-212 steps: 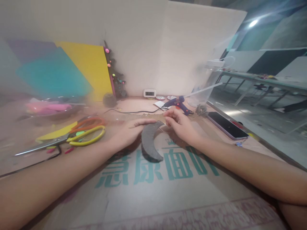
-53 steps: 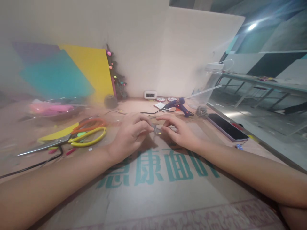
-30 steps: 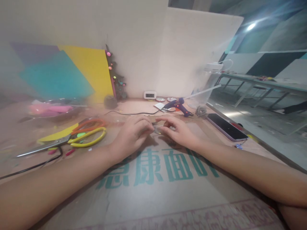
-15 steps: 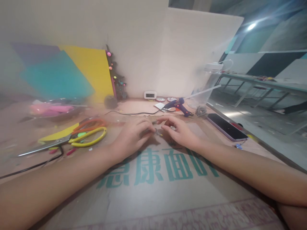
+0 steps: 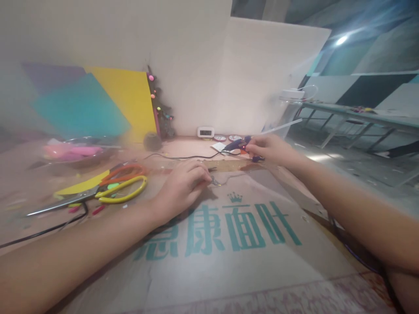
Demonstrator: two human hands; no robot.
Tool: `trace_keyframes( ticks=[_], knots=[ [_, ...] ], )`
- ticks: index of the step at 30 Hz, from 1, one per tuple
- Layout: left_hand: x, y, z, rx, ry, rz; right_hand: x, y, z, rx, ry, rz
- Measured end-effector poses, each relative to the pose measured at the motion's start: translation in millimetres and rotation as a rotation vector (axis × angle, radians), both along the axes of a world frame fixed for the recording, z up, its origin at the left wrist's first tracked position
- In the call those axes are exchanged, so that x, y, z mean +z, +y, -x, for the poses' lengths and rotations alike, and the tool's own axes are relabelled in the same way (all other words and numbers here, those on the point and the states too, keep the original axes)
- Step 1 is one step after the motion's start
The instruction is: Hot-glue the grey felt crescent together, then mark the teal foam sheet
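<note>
My left hand [image 5: 187, 188] is closed in a pinch over the printed sheet. At its fingertips is a small, thin, wiry piece [image 5: 214, 181] with a yellowish tip, too small to name surely. My right hand [image 5: 269, 149] is at the back right, its fingers closed round the handle of a dark blue hot glue gun [image 5: 236, 144]. A long clear glue stick [image 5: 283, 127] sticks out behind the gun, and a red light glows on its body. The lower handle shows beneath my fingers. A dark cord [image 5: 193, 157] runs left across the table from near the gun.
Orange-and-yellow-handled scissors [image 5: 122, 192] lie at left beside a yellow strip [image 5: 81, 184] and small scraps. A plastic bowl [image 5: 93, 161] holds pink pieces. A small white clock [image 5: 205, 132] stands against the back board. A printed sheet [image 5: 242, 266] covers the table before me.
My right hand has left the small piece beside my left hand, moved back and right, and taken hold of the glue gun's handle. My left hand stays in place.
</note>
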State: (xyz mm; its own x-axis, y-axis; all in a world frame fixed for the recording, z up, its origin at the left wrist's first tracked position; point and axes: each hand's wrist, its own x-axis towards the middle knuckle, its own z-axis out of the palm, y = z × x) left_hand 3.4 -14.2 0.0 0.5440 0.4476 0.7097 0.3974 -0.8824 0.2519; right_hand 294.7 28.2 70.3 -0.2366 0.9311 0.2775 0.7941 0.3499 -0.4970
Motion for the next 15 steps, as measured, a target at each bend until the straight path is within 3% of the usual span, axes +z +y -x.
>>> trace_keyframes(
  ticks=[3,8,12,15],
  knots=[
    [0.4,-0.1,-0.4,-0.001,0.006,-0.005,6.5,10.7,-22.1,-0.071,-0.128,0.120],
    [0.0,-0.3,-1.0,0.002,0.003,0.002,-3.3,26.7,-45.3,-0.317,-0.342,-0.048],
    [-0.8,-1.1,-0.4,0.008,0.011,0.003,-13.9,35.7,-53.0,-0.341,-0.356,-0.086],
    [-0.4,-1.5,-0.4,0.009,0.018,0.011,-19.2,38.2,-50.7,-0.298,-0.242,-0.104]
  ],
)
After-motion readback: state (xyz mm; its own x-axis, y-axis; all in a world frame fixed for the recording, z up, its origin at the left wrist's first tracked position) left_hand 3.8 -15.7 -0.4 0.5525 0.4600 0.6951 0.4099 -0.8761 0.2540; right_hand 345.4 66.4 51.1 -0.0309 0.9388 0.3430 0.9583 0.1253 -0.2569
